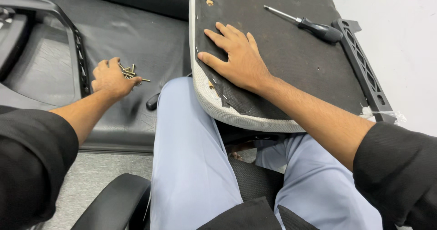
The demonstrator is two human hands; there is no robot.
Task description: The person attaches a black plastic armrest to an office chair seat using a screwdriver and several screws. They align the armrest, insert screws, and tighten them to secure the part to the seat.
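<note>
Screws, a small heap of brass-coloured metal ones (132,73), lie on the black padded surface (136,39) to the person's left, and the left hand (109,79) curls over them, fingers bunched at the pile; whether one is already pinched I cannot tell. Picking a single screw cleanly would seem wiser than scooping. The right hand (239,59) lies flat and spread on the upturned seat cushion's dark fabric underside (291,57), steadying it on the lap. A black-handled screwdriver (305,24) rests further up it.

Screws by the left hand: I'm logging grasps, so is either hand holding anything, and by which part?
The left hand pinches the screws at one end of the pile. The right hand only rests flat on the seat cushion.
</note>
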